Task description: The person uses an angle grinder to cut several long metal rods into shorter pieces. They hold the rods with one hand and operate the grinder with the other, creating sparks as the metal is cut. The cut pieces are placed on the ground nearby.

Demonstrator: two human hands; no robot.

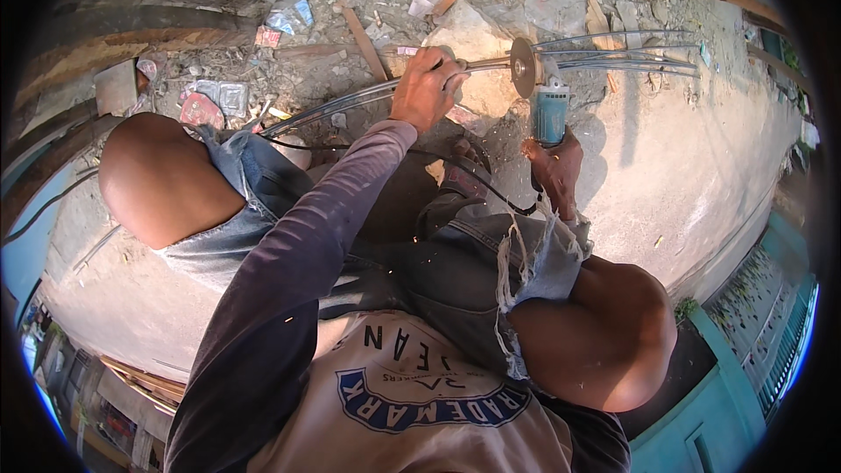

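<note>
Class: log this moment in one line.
left grip: holding metal rods | right grip: holding angle grinder | cutting disc: at rods, contact unclear

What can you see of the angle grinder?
The angle grinder has a teal body, a silver-grey, metallic-looking head and a round brownish disc seen at a slant. It points away from the person, disc end farthest, gripped in the right hand. The disc stands at the thin rods; exact contact is unclear.

Teal angle grinder (551, 114), head pointing away; brown disc (524, 68) at thin metal rods (491, 64), bundled, lying crosswise.
</note>
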